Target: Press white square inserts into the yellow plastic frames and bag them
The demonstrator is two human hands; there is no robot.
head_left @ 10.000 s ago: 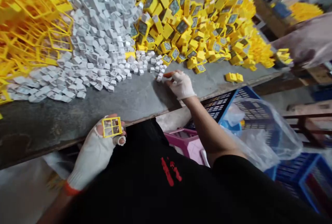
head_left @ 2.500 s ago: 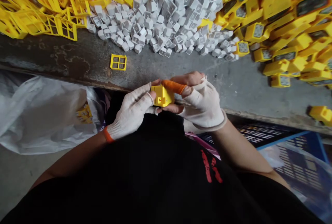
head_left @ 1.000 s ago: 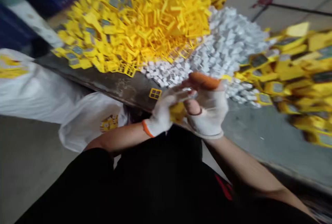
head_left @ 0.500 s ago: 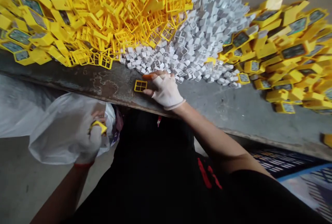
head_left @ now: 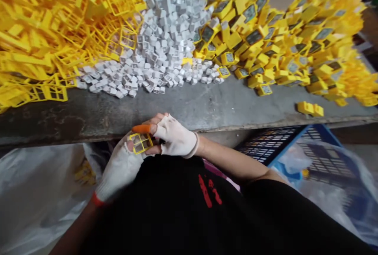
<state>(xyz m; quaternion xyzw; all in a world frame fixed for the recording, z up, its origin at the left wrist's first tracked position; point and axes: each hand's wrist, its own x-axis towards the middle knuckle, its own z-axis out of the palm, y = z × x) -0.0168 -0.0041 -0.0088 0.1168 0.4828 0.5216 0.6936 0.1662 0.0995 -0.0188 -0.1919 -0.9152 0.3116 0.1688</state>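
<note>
Gripping a thin yellow four-pane frame (head_left: 142, 143) between them, the two hands meet just in front of the near edge of the workbench (head_left: 189, 107). The frame is smooth, slightly glossy plastic, a rectangle crossed by two slim bars, tilted a little and with its openings facing up. The left hand (head_left: 121, 164), in a ribbed white knit glove with an orange-red cuff, cradles it from below and from the left; its fingers are closed on the frame, though those behind it are partly hidden. The right hand (head_left: 177, 136), in a similar glove with bare fingertips, pinches narrowly, an orange finger cover (head_left: 141, 128) lying along the upper edge and the thumb at the lower right. Dull grey and worn, the workbench shows brownish, scuffed patches toward the left. Across its back runs a tangle of yellow lattice frames (head_left: 59, 30), then a heap of small pale-grey caps (head_left: 168, 30), boxy and hollow, then chunky yellow housings (head_left: 254, 36), many with dark or greyish inset faces. A pair of yellow blocks (head_left: 310, 108) sits near the front edge at right. Below the bench, a crinkled white plastic sack (head_left: 35, 192) slumps at left, while at right a blue slatted crate (head_left: 289, 145) stands with filmy clear plastic (head_left: 327, 192) draped over it.
</note>
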